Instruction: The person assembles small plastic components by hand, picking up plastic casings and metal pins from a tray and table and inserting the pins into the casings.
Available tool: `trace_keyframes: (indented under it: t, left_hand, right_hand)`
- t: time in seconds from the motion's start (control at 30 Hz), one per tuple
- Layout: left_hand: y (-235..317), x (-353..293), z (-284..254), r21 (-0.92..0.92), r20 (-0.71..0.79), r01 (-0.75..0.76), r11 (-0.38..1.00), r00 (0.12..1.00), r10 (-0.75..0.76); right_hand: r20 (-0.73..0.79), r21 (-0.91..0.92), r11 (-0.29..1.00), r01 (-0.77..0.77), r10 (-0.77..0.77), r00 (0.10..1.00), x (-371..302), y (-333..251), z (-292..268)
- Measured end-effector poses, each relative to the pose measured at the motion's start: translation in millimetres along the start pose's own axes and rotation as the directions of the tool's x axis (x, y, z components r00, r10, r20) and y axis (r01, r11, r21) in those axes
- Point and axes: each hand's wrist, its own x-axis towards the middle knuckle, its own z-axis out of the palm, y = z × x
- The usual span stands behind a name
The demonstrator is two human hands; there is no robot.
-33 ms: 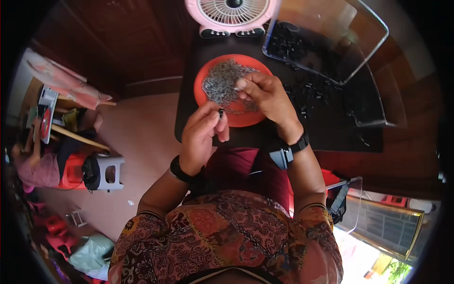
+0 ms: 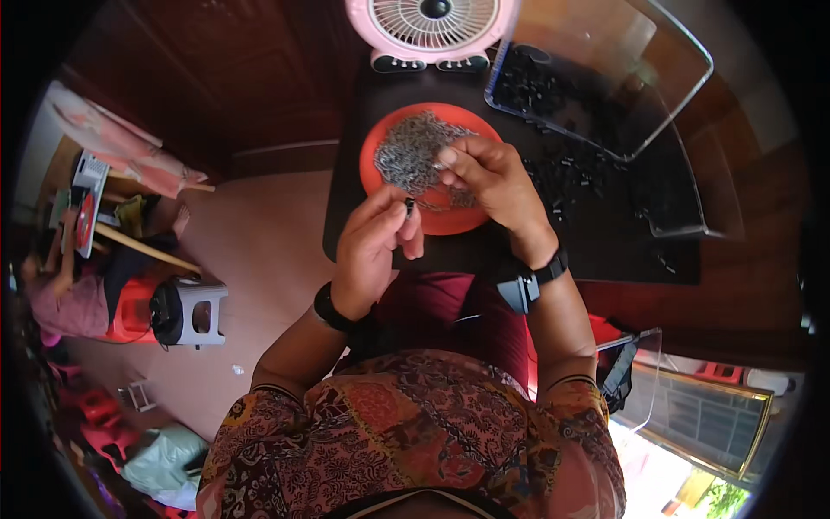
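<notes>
A red-orange round plate (image 2: pixel 370 160) lies on the dark table, heaped with small silvery metal pieces (image 2: pixel 411 156). Over its near edge, my left hand (image 2: pixel 370 246) pinches a small black piece (image 2: pixel 410 206) between thumb and fingertips. My right hand (image 2: pixel 497 186) is above the plate's right side, with thumb and forefinger closed in a pinch. Something tiny and light shows at those fingertips, too small to name for sure. Many small black pieces (image 2: pixel 571 177) are scattered on the table right of the plate.
A pink fan (image 2: pixel 380 39) stands behind the plate. At the far right, a clear plastic bin (image 2: pixel 571 130) lies with black pieces inside. The dark table (image 2: pixel 346 130) ends just before my lap. Left, another person sits by a grey stool (image 2: pixel 203 311).
The view has shifted very slightly, so the plate and fan sit a little further right. Both hands keep the same pinching poses.
</notes>
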Motion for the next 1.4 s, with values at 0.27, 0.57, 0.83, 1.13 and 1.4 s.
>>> trace_keyframes:
  t: [0.27, 0.57, 0.83, 1.13, 1.4]
  left_hand:
    - [2, 11, -5, -0.069, 0.076, 0.026, 0.997, 0.997, -0.021]
    - [-5, 15, -4, -0.121, 0.086, 0.058, 0.991, 0.995, -0.048]
    - [3, 19, -5, 0.371, 0.114, -0.205, 0.906, 0.978, 0.175]
    - [-8, 27, -12, 0.526, 0.215, -0.311, 0.792, 0.949, 0.23]
    - [-7, 27, -3, 0.433, 0.143, -0.224, 0.873, 0.973, 0.179]
  right_hand:
    - [0.098, 0.062, 0.998, 0.028, -0.034, 0.995, -7, -22, 5]
    - [0.102, 0.041, 0.998, 0.045, -0.049, 0.994, -8, -20, 7]
    - [0.053, -0.224, 0.974, 0.04, -0.029, 0.998, -6, -25, 7]
    - [-0.013, -0.543, 0.836, 0.082, -0.106, 0.994, -6, -33, 15]
    - [0.056, -0.417, 0.907, 0.056, -0.036, 0.998, -7, -24, 11]
